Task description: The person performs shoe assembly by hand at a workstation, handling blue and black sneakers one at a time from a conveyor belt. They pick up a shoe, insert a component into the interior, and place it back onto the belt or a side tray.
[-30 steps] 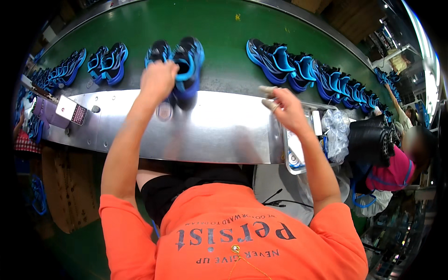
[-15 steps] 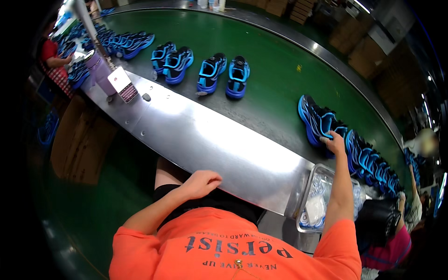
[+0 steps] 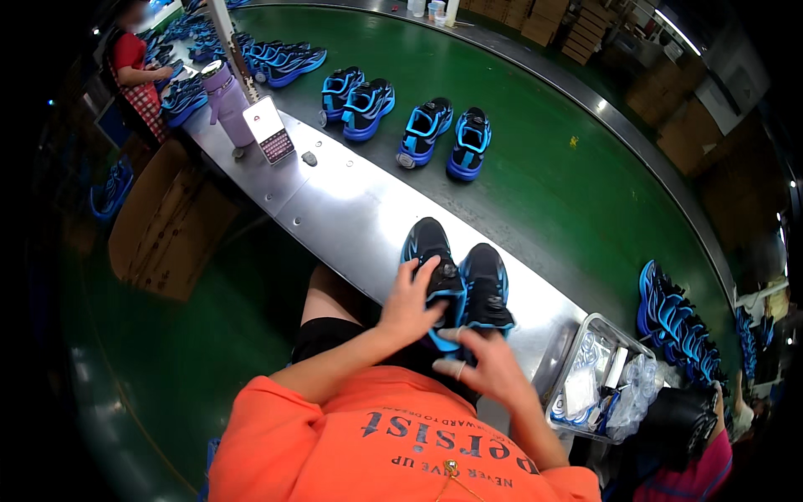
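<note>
Two black and blue sneakers stand side by side on the metal ledge in front of me, toes pointing away. My left hand grips the left sneaker, fingers over its tongue and thumb at its opening. By the heels is my right hand, its fingers apart and reaching left; pale bands wrap two of them. One fingertip seems to touch the left sneaker's heel. The right sneaker rests just beyond this hand, apparently not gripped.
On the green belt stand several matching sneakers, with a row at right. A metal tray of small parts sits right of me. A phone and purple bottle stand left. A co-worker is far left.
The pair of sneakers has come from the belt at right onto the ledge before me. My right hand moved back with it, and my left hand went forward onto the left sneaker.
</note>
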Demonstrator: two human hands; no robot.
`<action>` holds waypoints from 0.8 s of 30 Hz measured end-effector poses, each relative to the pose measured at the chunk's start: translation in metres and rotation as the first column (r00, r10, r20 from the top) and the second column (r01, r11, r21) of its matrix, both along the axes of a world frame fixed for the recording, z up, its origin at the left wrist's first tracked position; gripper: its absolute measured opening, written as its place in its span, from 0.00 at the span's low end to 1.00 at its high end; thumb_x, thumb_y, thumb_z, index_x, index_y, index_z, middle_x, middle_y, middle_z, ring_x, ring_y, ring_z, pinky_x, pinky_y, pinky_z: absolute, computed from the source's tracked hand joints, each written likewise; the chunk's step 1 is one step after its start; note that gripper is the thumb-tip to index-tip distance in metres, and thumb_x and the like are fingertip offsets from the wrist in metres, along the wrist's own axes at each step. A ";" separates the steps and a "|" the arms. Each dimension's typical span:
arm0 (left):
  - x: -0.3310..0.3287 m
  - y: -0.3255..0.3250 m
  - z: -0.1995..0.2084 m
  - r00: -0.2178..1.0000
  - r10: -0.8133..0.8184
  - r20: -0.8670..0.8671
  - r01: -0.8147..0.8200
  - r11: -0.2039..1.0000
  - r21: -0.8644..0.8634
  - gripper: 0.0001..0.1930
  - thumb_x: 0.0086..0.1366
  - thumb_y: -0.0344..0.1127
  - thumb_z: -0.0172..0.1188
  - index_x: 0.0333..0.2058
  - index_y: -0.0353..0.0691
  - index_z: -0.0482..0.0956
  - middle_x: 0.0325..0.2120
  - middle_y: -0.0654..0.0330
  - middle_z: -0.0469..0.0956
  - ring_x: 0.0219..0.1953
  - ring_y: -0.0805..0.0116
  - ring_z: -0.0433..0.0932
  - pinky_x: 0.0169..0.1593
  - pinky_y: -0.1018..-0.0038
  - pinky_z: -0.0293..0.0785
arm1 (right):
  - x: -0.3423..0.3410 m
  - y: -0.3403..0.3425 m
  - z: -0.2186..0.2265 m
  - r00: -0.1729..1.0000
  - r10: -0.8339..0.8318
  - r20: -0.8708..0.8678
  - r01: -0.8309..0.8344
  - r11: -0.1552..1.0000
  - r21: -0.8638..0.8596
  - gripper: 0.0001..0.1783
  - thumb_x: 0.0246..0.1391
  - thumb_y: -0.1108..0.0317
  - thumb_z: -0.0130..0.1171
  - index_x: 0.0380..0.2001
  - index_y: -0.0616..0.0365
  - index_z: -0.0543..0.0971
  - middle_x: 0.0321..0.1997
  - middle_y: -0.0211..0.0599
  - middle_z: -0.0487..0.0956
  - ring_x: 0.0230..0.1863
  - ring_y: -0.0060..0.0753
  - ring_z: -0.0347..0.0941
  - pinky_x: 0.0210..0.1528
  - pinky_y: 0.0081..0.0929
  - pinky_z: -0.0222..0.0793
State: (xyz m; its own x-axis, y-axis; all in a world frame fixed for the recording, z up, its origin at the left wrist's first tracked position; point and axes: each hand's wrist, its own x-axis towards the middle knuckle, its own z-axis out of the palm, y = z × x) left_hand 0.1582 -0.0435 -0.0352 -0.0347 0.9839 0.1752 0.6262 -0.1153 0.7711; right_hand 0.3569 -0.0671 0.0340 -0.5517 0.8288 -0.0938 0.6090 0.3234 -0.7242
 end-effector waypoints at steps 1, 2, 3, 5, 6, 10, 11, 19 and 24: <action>-0.019 -0.004 -0.010 0.999 -0.044 0.028 0.044 0.999 -0.007 0.38 0.56 0.35 0.69 0.65 0.51 0.64 0.54 0.43 0.67 0.58 0.40 0.69 0.58 0.57 0.71 | -0.006 -0.011 0.012 0.993 0.051 -0.102 -0.051 0.999 0.004 0.27 0.49 0.51 0.71 0.52 0.48 0.80 0.47 0.56 0.76 0.48 0.59 0.74 0.53 0.42 0.71; -0.029 -0.011 0.004 0.995 -0.058 0.086 0.067 0.992 -0.106 0.35 0.56 0.32 0.68 0.64 0.51 0.67 0.52 0.47 0.69 0.55 0.42 0.72 0.57 0.58 0.71 | 0.001 -0.013 0.024 0.985 0.112 -0.134 -0.135 0.973 -0.185 0.29 0.51 0.52 0.70 0.56 0.46 0.79 0.50 0.56 0.75 0.50 0.58 0.73 0.54 0.41 0.70; -0.036 -0.015 0.017 0.995 -0.071 0.064 0.081 0.980 -0.180 0.33 0.56 0.32 0.69 0.62 0.50 0.69 0.52 0.48 0.70 0.54 0.45 0.73 0.56 0.59 0.73 | 0.011 -0.013 0.029 0.973 0.156 -0.172 -0.185 0.969 -0.162 0.30 0.50 0.57 0.72 0.57 0.44 0.78 0.52 0.55 0.75 0.52 0.53 0.73 0.55 0.38 0.70; -0.037 -0.019 0.018 0.995 -0.062 -0.078 0.061 0.998 -0.006 0.32 0.56 0.31 0.68 0.61 0.49 0.71 0.53 0.48 0.70 0.53 0.46 0.73 0.55 0.61 0.74 | 0.036 -0.012 0.042 0.953 0.050 -0.298 -0.162 0.918 -0.362 0.33 0.45 0.64 0.74 0.58 0.44 0.78 0.52 0.49 0.76 0.52 0.49 0.73 0.55 0.34 0.70; -0.035 -0.017 0.024 0.990 -0.097 -0.102 0.105 0.992 0.075 0.31 0.55 0.30 0.68 0.59 0.49 0.72 0.52 0.50 0.71 0.52 0.48 0.73 0.54 0.62 0.74 | 0.031 -0.010 0.048 0.975 -0.016 -0.223 -0.020 0.987 -0.157 0.34 0.43 0.68 0.74 0.57 0.45 0.78 0.51 0.47 0.76 0.51 0.47 0.74 0.55 0.34 0.70; -0.023 -0.008 0.033 0.942 -0.265 -0.206 0.299 0.942 0.155 0.28 0.50 0.23 0.63 0.52 0.48 0.77 0.50 0.60 0.76 0.48 0.54 0.74 0.51 0.66 0.75 | 0.014 0.000 0.015 0.993 -0.113 -0.038 0.119 0.938 0.326 0.33 0.40 0.78 0.71 0.55 0.48 0.80 0.45 0.37 0.78 0.50 0.42 0.75 0.54 0.31 0.71; -0.022 -0.006 0.027 0.922 -0.315 -0.227 0.347 0.931 0.118 0.28 0.48 0.21 0.62 0.51 0.48 0.78 0.49 0.62 0.77 0.46 0.55 0.74 0.51 0.66 0.75 | 0.010 0.003 0.003 0.997 -0.072 0.008 0.065 0.938 0.342 0.33 0.40 0.79 0.70 0.54 0.49 0.80 0.44 0.35 0.79 0.50 0.40 0.75 0.54 0.31 0.71; -0.015 -0.057 0.024 0.905 -0.187 -0.382 0.303 0.915 0.268 0.21 0.53 0.25 0.57 0.47 0.44 0.80 0.52 0.60 0.79 0.38 0.61 0.75 0.43 0.68 0.74 | 0.020 -0.002 -0.004 0.952 -0.293 -0.090 0.304 0.942 0.144 0.25 0.45 0.83 0.64 0.49 0.52 0.82 0.44 0.40 0.83 0.44 0.33 0.82 0.46 0.24 0.76; 0.005 -0.036 0.042 0.847 -0.227 -0.481 0.373 0.898 0.234 0.18 0.57 0.30 0.56 0.47 0.36 0.78 0.44 0.54 0.78 0.35 0.62 0.76 0.39 0.68 0.73 | -0.003 -0.011 0.012 0.980 -0.195 0.029 0.170 0.908 0.384 0.24 0.41 0.79 0.65 0.46 0.55 0.79 0.41 0.41 0.82 0.44 0.49 0.80 0.44 0.37 0.77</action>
